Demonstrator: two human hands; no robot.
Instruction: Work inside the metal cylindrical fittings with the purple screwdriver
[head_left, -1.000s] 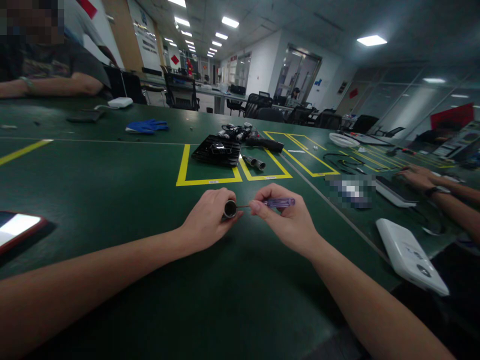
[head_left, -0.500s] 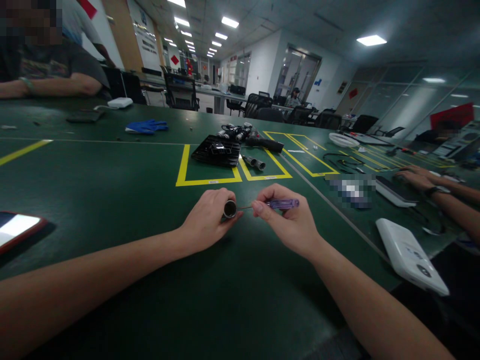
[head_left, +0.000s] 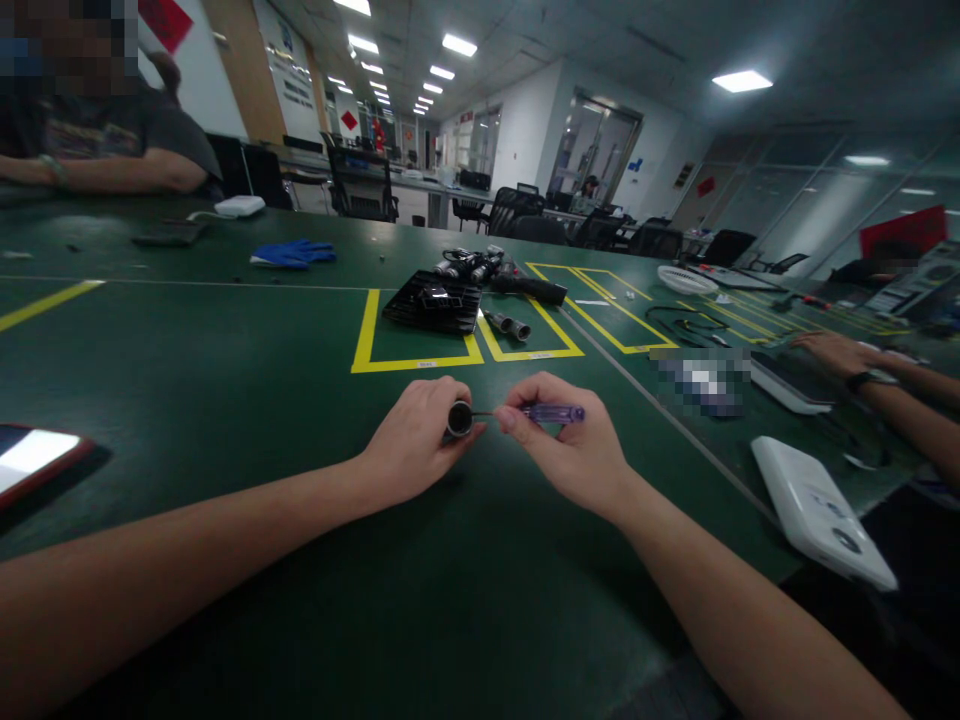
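My left hand (head_left: 414, 440) rests on the green table (head_left: 225, 360) and is closed round a small dark metal cylinder (head_left: 459, 418), whose open end faces right. My right hand (head_left: 570, 452) pinches a small screwdriver with a clear purple handle (head_left: 553, 413). Its thin shaft points left, and the tip sits in the cylinder's mouth. Both hands lie close together just in front of the yellow-taped squares.
A black tray (head_left: 435, 301), two loose cylinders (head_left: 508, 323) and a heap of similar parts (head_left: 471, 264) lie in yellow-taped boxes (head_left: 365, 335). There is a phone (head_left: 37, 455) at left, a white device (head_left: 821, 510) at right, a blue glove (head_left: 294, 253) further back, and other people's arms at far left and right.
My right hand has shifted slightly left and down, pushing the screwdriver a little further towards the cylinder. The left hand stays put.
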